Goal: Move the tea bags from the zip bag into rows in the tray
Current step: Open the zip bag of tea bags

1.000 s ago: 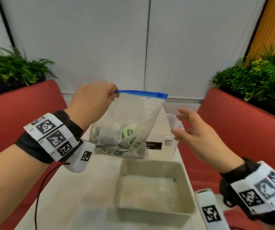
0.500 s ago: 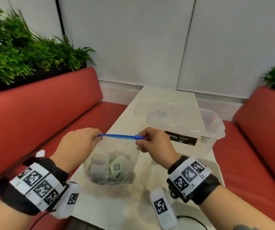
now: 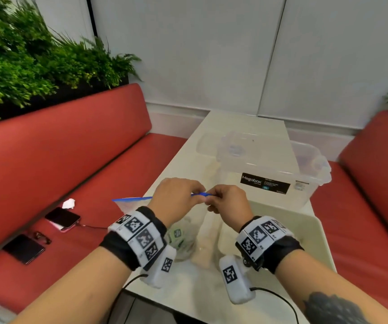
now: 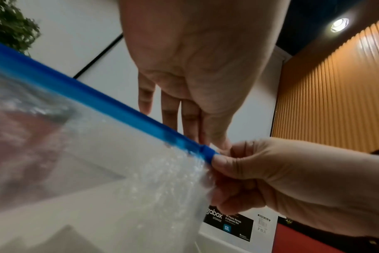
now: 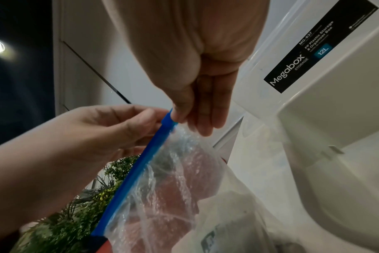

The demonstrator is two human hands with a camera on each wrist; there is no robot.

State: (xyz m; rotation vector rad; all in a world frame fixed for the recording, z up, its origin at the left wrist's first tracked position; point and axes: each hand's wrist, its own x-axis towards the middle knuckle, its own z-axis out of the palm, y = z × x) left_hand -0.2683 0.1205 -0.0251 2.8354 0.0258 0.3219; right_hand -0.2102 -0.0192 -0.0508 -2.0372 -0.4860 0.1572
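Zip bag (image 3: pixel 183 232): thin, limp, slippery film, light tea bags (image 3: pixel 176 235) inside, hanging above tabletop (image 3: pixel 188 288), tray (image 3: pixel 314 228) at 3 o'clock. Left hand (image 3: pixel 176 197) and right hand (image 3: pixel 228 199) fingers pinch its blue seal (image 4: pixel 110 106); best hold there.

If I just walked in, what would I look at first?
Probably the two hands meeting in the middle: the left hand and right hand both pinch the blue zip strip at one end of a clear zip bag above the table. Behind them stands a big see-through storage box, with red benches either side.
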